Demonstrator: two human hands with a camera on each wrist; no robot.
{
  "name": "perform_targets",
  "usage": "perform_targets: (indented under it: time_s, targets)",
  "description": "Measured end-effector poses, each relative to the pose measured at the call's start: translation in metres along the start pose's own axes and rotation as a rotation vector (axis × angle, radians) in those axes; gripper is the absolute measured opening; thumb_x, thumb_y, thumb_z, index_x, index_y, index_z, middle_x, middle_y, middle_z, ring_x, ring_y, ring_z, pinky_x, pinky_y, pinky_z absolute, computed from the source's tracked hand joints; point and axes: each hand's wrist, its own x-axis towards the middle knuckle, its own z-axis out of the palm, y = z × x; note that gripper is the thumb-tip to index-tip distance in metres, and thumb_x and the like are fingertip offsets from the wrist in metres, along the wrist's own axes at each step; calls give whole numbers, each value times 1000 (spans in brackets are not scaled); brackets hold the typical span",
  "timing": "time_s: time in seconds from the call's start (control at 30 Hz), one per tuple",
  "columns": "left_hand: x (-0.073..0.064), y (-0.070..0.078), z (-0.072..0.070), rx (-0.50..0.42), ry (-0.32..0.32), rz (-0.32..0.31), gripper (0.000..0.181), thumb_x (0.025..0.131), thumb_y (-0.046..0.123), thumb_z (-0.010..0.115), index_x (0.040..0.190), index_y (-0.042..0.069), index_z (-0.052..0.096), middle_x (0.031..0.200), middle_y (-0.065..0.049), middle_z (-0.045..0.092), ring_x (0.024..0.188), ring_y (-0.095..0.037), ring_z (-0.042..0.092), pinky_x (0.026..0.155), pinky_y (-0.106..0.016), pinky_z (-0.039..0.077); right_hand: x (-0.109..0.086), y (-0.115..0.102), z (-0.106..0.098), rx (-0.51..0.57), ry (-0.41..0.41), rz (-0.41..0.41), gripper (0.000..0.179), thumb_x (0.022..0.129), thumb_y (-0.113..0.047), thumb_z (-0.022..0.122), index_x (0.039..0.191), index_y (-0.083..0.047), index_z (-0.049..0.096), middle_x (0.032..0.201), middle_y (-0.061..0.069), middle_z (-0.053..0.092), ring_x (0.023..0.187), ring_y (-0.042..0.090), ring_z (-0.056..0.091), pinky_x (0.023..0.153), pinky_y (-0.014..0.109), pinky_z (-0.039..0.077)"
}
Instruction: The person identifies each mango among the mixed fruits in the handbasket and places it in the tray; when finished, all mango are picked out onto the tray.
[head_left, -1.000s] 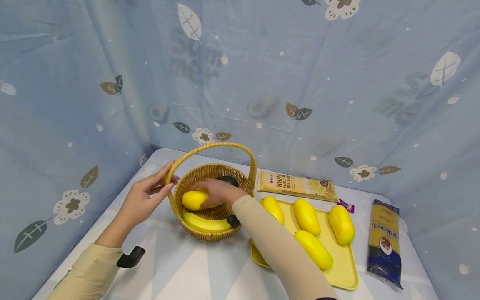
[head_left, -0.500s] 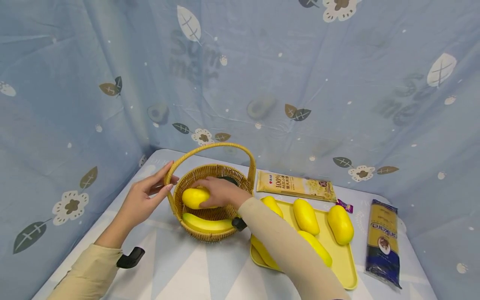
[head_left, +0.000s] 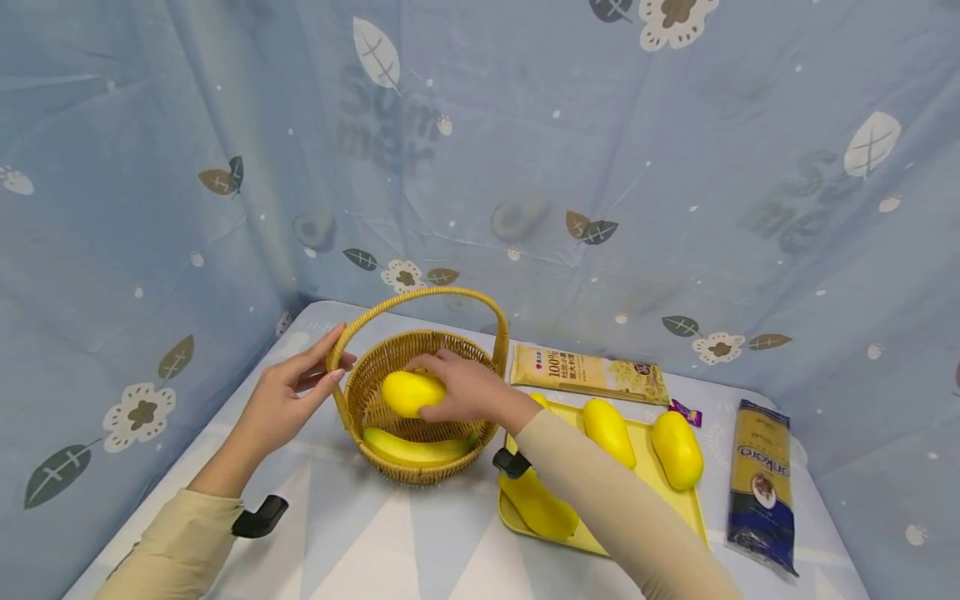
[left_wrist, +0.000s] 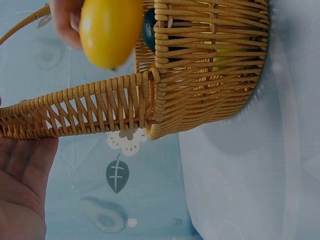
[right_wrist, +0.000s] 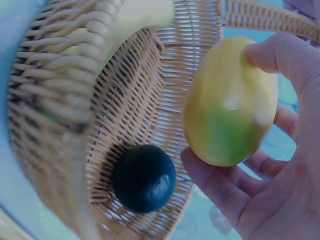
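In the head view my right hand point(head_left: 472, 387) holds a yellow mango point(head_left: 412, 393) over the wicker basket point(head_left: 423, 477), thumb on one side and fingers on the other. The right wrist view shows a green patch on this mango point(right_wrist: 230, 110), raised near rim height. My left hand point(head_left: 288, 396) holds the left side of the basket's arched handle point(left_wrist: 75, 110). Inside the basket lie a banana point(head_left: 416, 450) along the near wall and a dark green round fruit point(right_wrist: 144, 178), which my right hand hides in the head view.
Right of the basket, a yellow tray point(head_left: 647, 437) bears several mangoes, partly covered by my right sleeve. Behind it lie a long pasta pack point(head_left: 588, 373) and a small purple packet point(head_left: 686, 412). A blue and gold pack point(head_left: 761, 487) lies at far right.
My right hand has lifted the mango from the basket's bottom and drawn it slightly right. The left hand keeps its hold on the handle.
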Motion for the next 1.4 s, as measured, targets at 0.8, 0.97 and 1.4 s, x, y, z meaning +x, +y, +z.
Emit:
perform_targets:
  time_s: [0.8, 0.97, 1.4]
  targets:
    - [0, 1, 1, -9, 6, 5, 69, 97, -3, 65, 157, 23, 43, 116, -7, 73, 108, 6, 61, 92, -7, 46, -145, 40, -34, 92, 179, 183, 64, 86, -40, 77, 145, -37, 51, 136, 3, 53, 97, 18, 59, 79, 38, 54]
    - [0, 1, 1, -8, 6, 7, 69, 97, -4, 65, 157, 22, 43, 116, -8, 73, 108, 7, 60, 92, -7, 46, -178, 56, -33, 63, 228, 226, 64, 87, -41, 78, 145, -35, 51, 141, 5, 54, 105, 23, 61, 85, 44, 55]
    - [0, 1, 1, -13, 3, 18, 71, 97, -4, 65, 157, 27, 42, 118, -9, 73, 109, 8, 60, 92, -7, 46, -263, 94, -26, 103, 282, 530, 69, 87, -48, 78, 145, -24, 51, 128, 11, 56, 99, 25, 59, 81, 44, 59]
